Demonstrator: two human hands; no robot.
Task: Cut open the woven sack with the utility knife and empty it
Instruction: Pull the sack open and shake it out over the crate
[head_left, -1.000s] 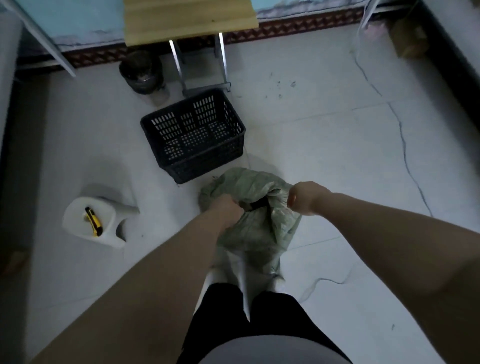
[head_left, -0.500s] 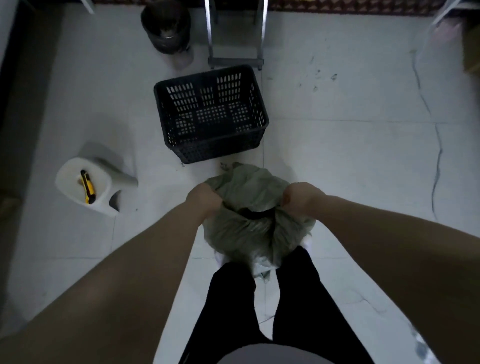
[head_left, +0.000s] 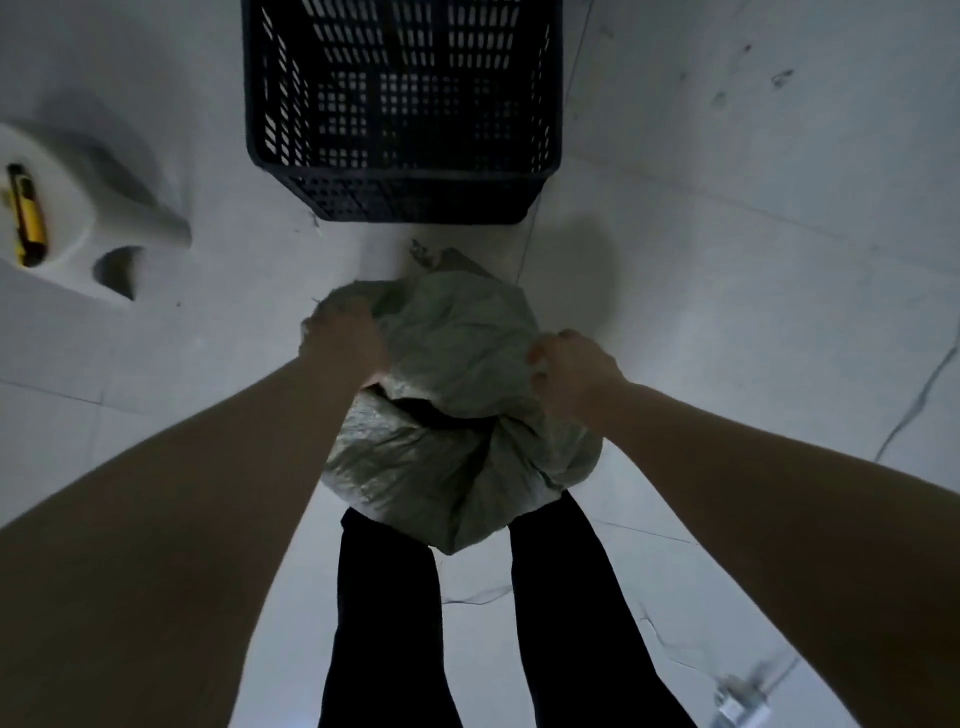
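A grey-green woven sack (head_left: 447, 415) stands on the floor just in front of my black-trousered legs. A dark slit shows across its top. My left hand (head_left: 345, 340) grips the sack's upper left edge and my right hand (head_left: 569, 364) grips its upper right edge. The yellow and black utility knife (head_left: 26, 218) lies on a white plastic stool (head_left: 104, 208) at the far left, away from both hands.
A black perforated plastic crate (head_left: 405, 109) sits on the floor directly beyond the sack. The floor is pale tile with cracks on the right (head_left: 914, 400). A small pale object (head_left: 737, 701) lies on the floor at the lower right.
My view has dropped closer and tilted down, so the crate and sack look larger. My left hand has shifted outward to the sack's left edge, and both hands now hold its top apart.
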